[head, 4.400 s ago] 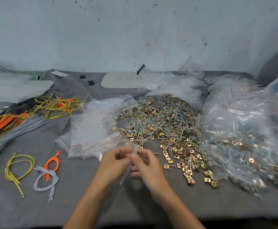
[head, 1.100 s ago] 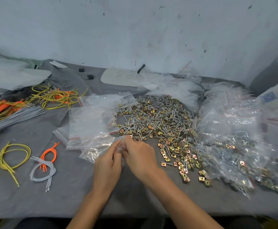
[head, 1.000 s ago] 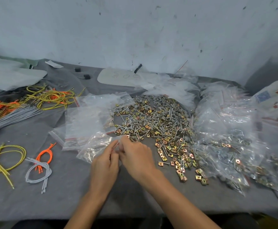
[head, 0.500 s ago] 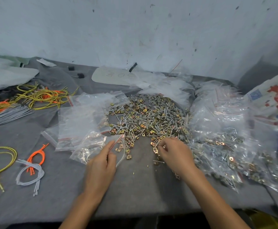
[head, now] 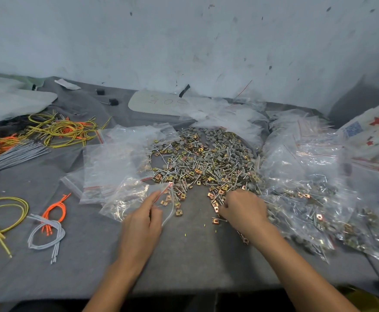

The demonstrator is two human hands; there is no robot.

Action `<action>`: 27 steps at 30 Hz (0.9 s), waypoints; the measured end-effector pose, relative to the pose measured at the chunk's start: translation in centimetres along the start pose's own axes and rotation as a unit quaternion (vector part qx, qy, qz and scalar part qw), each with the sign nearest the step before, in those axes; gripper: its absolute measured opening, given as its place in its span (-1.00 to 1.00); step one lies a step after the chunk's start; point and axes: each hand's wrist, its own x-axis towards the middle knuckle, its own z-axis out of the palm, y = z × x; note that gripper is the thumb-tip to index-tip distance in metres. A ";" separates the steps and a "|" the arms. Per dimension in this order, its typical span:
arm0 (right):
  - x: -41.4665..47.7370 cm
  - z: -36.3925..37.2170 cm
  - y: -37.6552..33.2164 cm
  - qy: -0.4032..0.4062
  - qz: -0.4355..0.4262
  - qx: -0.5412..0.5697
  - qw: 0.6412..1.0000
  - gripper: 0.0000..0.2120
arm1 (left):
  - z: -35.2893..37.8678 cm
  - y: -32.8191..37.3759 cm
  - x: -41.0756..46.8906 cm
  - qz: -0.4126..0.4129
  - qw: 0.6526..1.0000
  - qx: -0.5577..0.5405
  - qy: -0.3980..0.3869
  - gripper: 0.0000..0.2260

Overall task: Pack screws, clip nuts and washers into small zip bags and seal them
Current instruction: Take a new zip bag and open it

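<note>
work surface: a table (head: pixel 184 255) covered in grey felt-like cloth, set against a pale wall (head: pixel 184 41) that is scuffed and flecked with dark marks.

task material: a loose pile of screws, clip nuts and washers (head: pixel 206 161) lies at the centre of the cloth. a stack of empty bags (head: pixel 116 163) sits just left of it, and filled bags (head: pixel 307 188) are heaped to its right.

left hand (head: pixel 142 218): i see thumb and forefinger pinching the edge of one clear zip bag (head: pixel 163 192), whose mouth gapes toward the pile. a few clip nuts show at that mouth. the bag rests on the cloth between the stack and the pile.

right hand (head: pixel 243 209): palm down at the near edge of the pile, fingers bent into the hardware. the fingertips are hidden, so i cannot tell whether it has hold of anything.

other items: yellow wires (head: pixel 60 129) and a grey cable bundle (head: pixel 10 154) at far left; a grey wire loop (head: pixel 46 233) with orange wires (head: pixel 55 208) nearer the front; a white card with handwriting (head: pixel 159 103) at the back by the wall.
</note>
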 end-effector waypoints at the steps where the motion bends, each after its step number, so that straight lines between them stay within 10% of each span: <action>1: 0.1 -0.1 0.1 -0.012 -0.001 0.010 1.000 -0.79 | 0.0 0.0 0.0 0.000 1.000 0.000 0.001 -0.59; 18: -1.9 -2.6 -10.2 -0.070 -0.107 0.231 0.965 -0.80 | 0.2 -0.5 0.0 0.034 0.999 0.009 0.001 -0.55; 27: -1.7 -1.1 -8.6 0.025 -0.077 0.294 0.952 -0.79 | 0.4 -0.7 0.0 0.035 0.999 0.023 0.008 -0.57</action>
